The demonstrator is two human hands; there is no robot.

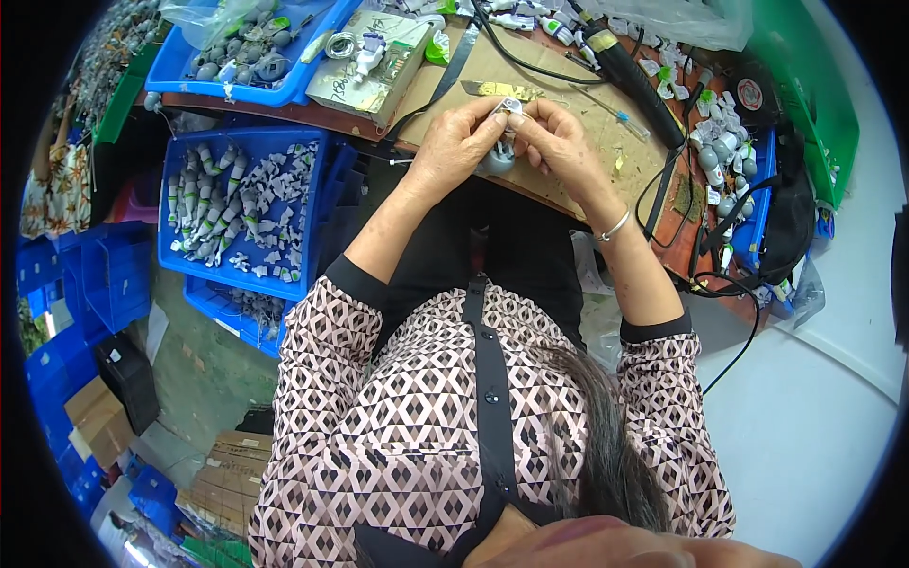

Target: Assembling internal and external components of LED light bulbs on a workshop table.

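Over the front edge of the cardboard-covered bench, my left hand (456, 147) and my right hand (566, 147) meet, both closed. Between their thumbs and fingertips they pinch a small white plastic part (511, 105). Just beneath the fingers hangs a grey rounded piece (498, 159); whether it is joined to the white part is hidden. Beyond the hands lies a flat blade-like strip (475, 89) beside yellowish scraps (516, 92). A thin tool with a blue tip (623, 117) rests on the cardboard (578, 175) to the right.
A black-handled corded tool (632, 80) lies right of the hands, its cables trailing across the bench. Blue trays (312, 204) of grey and white parts stand at left. A box (365, 90) carries a wire coil (343, 44). More parts (724, 142) are heaped at right by a green bin (833, 114).
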